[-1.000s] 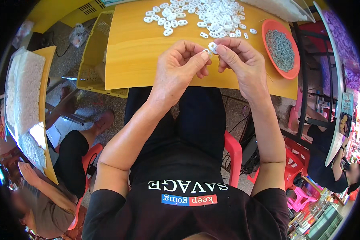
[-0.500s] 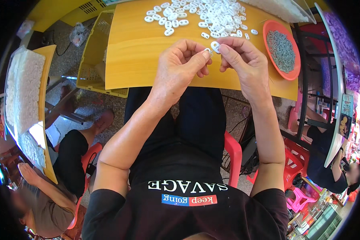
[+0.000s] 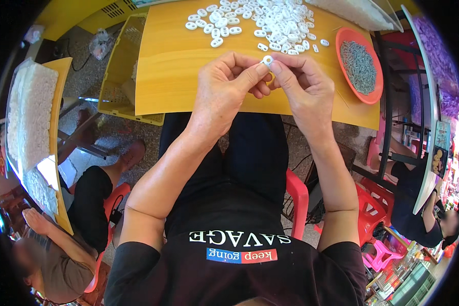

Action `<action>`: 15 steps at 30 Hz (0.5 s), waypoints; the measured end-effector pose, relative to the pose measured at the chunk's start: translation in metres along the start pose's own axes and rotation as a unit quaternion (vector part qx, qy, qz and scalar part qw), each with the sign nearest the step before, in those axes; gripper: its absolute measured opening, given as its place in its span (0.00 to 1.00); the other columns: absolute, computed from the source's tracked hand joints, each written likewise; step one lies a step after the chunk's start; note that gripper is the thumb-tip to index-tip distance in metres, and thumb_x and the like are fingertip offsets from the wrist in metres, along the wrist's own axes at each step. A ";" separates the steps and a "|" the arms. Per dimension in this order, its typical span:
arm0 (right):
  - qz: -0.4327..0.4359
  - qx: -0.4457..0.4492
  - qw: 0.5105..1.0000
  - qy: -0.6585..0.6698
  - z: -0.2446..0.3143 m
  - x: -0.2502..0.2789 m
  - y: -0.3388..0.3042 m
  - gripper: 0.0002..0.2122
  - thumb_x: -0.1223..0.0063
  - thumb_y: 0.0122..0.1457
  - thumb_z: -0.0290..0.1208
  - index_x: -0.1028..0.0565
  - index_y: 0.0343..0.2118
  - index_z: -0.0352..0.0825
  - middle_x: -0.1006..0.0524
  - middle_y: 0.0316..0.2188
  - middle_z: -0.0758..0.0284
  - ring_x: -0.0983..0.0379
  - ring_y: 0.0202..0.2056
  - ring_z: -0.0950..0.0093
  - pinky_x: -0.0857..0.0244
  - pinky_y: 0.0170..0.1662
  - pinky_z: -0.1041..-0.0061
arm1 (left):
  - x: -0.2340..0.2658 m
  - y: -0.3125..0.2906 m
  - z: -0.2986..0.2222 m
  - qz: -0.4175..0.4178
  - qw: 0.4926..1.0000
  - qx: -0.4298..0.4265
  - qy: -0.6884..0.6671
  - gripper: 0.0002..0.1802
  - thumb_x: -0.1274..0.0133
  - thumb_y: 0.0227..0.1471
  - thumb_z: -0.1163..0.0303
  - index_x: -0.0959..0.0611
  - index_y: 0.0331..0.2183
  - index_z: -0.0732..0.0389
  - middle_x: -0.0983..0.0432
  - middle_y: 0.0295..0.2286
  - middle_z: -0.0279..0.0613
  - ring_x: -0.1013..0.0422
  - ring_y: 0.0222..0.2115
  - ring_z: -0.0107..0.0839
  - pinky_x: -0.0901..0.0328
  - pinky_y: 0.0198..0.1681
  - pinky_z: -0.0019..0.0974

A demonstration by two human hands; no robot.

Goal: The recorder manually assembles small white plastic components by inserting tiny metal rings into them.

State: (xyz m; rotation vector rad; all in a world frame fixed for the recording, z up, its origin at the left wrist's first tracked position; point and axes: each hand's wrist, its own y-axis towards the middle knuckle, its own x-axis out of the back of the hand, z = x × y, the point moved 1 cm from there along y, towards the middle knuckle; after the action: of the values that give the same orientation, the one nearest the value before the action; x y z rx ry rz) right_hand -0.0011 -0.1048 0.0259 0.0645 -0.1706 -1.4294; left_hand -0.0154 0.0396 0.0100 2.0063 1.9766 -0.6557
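Note:
My left hand (image 3: 224, 84) and my right hand (image 3: 307, 81) meet above the near part of the table, thumbs and forefingers pinched. Between their fingertips is a small white oval plastic piece (image 3: 268, 59) with a round hole at its upper end. Its lower part is covered by my thumbs, so any small item pressed against it is hidden. Beyond my hands, many similar white plastic pieces (image 3: 285, 25) with holes lie in a loose heap, several scattered to the left. To the right, a red oval bowl (image 3: 378, 84) holds a mass of small grey metal screws (image 3: 358, 66).
The yellow-brown tabletop (image 3: 171, 76) ends just before my lap. A yellow plastic crate (image 3: 109, 94) stands by its left edge, and a clear-walled bin (image 3: 359, 13) is at the far right. People sit at side tables on both sides; a black metal frame (image 3: 388, 97) stands right.
My hands have come closer together. The white piece in my right fingertips has moved left and slightly down to meet my left fingertips, which held something small with a thin metallic tip.

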 end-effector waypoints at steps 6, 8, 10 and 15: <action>0.000 -0.003 0.999 0.040 -0.007 -0.002 0.004 0.08 0.46 0.59 0.25 0.24 0.39 0.28 0.22 0.31 0.67 0.28 0.29 0.83 0.31 0.35 0.82 | 0.007 0.002 0.001 0.005 0.999 -0.019 0.027 0.10 0.42 0.53 0.71 0.22 0.34 0.69 0.23 0.25 0.40 0.28 0.25 0.23 0.33 0.30 0.25; 0.027 -0.057 0.986 0.154 -0.010 0.001 0.005 0.10 0.45 0.59 0.26 0.26 0.41 0.28 0.23 0.32 0.67 0.29 0.29 0.83 0.31 0.34 0.80 | 0.008 0.002 -0.001 0.016 0.998 -0.028 0.054 0.11 0.42 0.53 0.72 0.22 0.36 0.68 0.23 0.26 0.39 0.28 0.26 0.22 0.33 0.32 0.26; 0.035 -0.082 0.975 0.203 -0.006 0.001 0.007 0.11 0.45 0.59 0.25 0.27 0.44 0.28 0.23 0.32 0.66 0.29 0.29 0.82 0.31 0.34 0.80 | 0.007 -0.002 -0.006 0.019 0.994 -0.091 0.057 0.12 0.45 0.55 0.72 0.23 0.40 0.68 0.25 0.31 0.38 0.29 0.30 0.22 0.33 0.35 0.26; 0.088 -0.141 0.927 0.336 0.001 -0.012 0.000 0.22 0.46 0.59 0.24 0.37 0.55 0.32 0.24 0.32 0.65 0.29 0.30 0.80 0.30 0.34 0.78 | 0.017 -0.010 -0.001 0.120 0.975 -0.178 0.054 0.15 0.50 0.59 0.70 0.25 0.46 0.67 0.33 0.43 0.39 0.30 0.33 0.23 0.33 0.37 0.27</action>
State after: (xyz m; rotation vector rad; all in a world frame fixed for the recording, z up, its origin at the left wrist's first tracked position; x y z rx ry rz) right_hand -0.0025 -0.0928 0.0259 0.2894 0.5816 -1.1695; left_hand -0.0251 0.0559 0.0042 2.0378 1.7177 -0.1272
